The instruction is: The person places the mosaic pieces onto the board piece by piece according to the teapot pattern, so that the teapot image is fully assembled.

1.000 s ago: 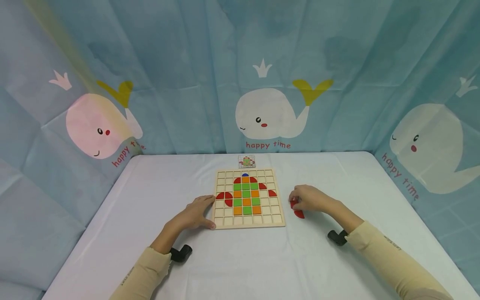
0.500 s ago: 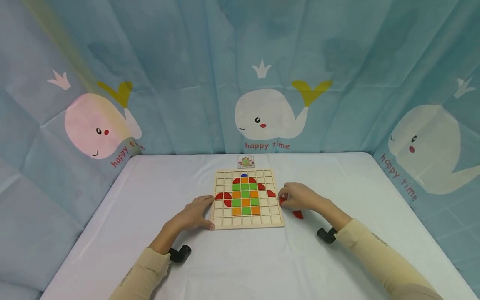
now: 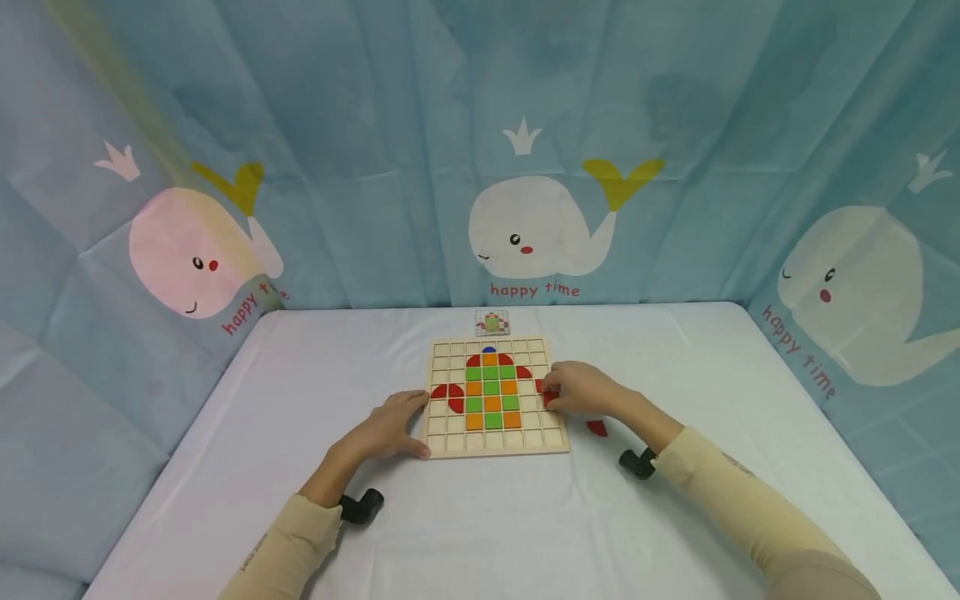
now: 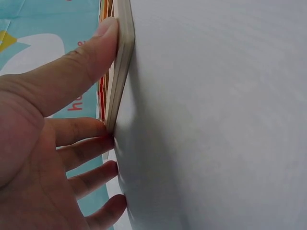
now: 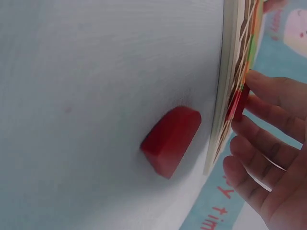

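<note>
A square wooden grid board [image 3: 450, 443] lies on the table, bearing green, orange, red and blue tiles. My left hand [image 3: 390, 427] rests against its left edge, thumb near the front corner and fingers spread along the side; in the left wrist view the thumb [image 4: 103, 40] touches the board's rim. My right hand [image 3: 587, 388] is over the board's right edge, pinching a red quarter-circle tile [image 5: 242, 101] between thumb and fingers. The tile is partly hidden by the fingers. Another red quarter-circle tile [image 3: 597, 428] lies loose on the table, beneath the right wrist.
Behind the board lies a small pattern card [image 3: 492, 323] with a coloured picture on a grid. The white-covered table [image 3: 352, 350] ends at a blue curtain [image 3: 360, 208] printed with whales. A black wrist camera [image 3: 637, 463] sits under the right forearm, another [image 3: 363, 507] under the left.
My right hand has moved left from the table to the board's right side, bringing one red tile along. The other red tile has stayed on the table. My left hand keeps its place.
</note>
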`<state>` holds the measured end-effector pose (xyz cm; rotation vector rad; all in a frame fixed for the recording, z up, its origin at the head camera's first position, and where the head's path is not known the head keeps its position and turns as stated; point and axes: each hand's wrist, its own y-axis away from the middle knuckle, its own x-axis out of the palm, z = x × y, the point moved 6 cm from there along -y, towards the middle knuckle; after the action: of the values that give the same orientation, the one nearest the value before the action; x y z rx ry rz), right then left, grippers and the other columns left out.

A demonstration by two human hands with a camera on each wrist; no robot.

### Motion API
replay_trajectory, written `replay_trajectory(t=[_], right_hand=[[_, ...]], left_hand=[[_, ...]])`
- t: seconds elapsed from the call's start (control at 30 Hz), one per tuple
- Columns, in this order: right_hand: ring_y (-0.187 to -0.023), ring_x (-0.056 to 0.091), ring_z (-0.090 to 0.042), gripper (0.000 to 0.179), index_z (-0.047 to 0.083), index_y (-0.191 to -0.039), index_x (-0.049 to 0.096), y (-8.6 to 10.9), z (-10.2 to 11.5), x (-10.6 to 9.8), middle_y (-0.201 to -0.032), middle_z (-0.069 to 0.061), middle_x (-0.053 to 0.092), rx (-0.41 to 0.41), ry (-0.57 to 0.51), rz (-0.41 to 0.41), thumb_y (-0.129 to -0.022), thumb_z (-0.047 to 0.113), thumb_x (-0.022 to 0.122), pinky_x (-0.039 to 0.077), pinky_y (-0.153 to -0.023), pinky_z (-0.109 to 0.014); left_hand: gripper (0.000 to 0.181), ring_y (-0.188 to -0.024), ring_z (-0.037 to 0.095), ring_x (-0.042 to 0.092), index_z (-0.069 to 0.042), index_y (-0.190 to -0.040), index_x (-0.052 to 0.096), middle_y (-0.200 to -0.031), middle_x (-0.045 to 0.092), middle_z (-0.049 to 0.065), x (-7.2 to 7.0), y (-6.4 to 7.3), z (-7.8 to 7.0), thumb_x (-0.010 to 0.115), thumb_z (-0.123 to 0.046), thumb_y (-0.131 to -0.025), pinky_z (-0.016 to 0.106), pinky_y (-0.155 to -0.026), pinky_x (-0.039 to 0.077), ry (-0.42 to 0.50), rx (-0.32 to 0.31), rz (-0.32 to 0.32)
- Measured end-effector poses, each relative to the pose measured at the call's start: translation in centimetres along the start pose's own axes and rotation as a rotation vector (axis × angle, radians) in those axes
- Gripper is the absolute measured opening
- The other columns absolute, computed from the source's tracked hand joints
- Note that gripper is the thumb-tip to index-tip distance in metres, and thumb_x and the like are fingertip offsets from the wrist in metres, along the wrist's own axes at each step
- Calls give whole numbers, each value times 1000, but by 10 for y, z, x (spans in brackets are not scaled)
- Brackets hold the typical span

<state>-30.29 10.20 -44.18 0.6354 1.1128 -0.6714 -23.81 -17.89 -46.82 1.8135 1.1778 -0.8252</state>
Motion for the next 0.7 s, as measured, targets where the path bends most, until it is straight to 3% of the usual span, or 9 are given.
replay_trajectory(t=[0.7], right_hand=[[-76, 49, -10, 18, 10, -102, 75, -6, 6, 5, -88, 3, 60, -21, 0, 18, -87, 20, 74, 48, -73, -26]], left_hand=[[97, -146, 38, 26, -5, -149, 37, -156, 35, 15, 1, 0, 4, 87, -29, -70, 63, -115, 25, 16, 6, 1]])
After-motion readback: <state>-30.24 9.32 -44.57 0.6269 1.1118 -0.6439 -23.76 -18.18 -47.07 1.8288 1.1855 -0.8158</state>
